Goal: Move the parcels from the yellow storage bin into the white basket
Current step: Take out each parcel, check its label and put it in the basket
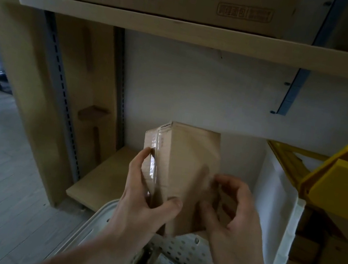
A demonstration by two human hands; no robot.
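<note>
Under the wooden shelf (186, 32), I grip a brown parcel (185, 168) with left hand (147, 199) and right hand (230, 214), upright above the white basket (180, 249) for lowering in.

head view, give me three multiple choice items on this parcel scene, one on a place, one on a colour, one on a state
1. Where is the brown parcel?
A. lying on the floor
B. held above the white basket
C. on the top shelf

2. What colour is the storage bin at the right?
A. yellow
B. green
C. red

3. How is the parcel held?
A. by the left hand alone
B. by neither hand
C. by both the left hand and the right hand

Answers:
1. B, the parcel is upright in the air just over the basket's far rim.
2. A, its plastic walls are plainly yellow.
3. C, fingers of each hand curl round a side of the parcel.
</note>
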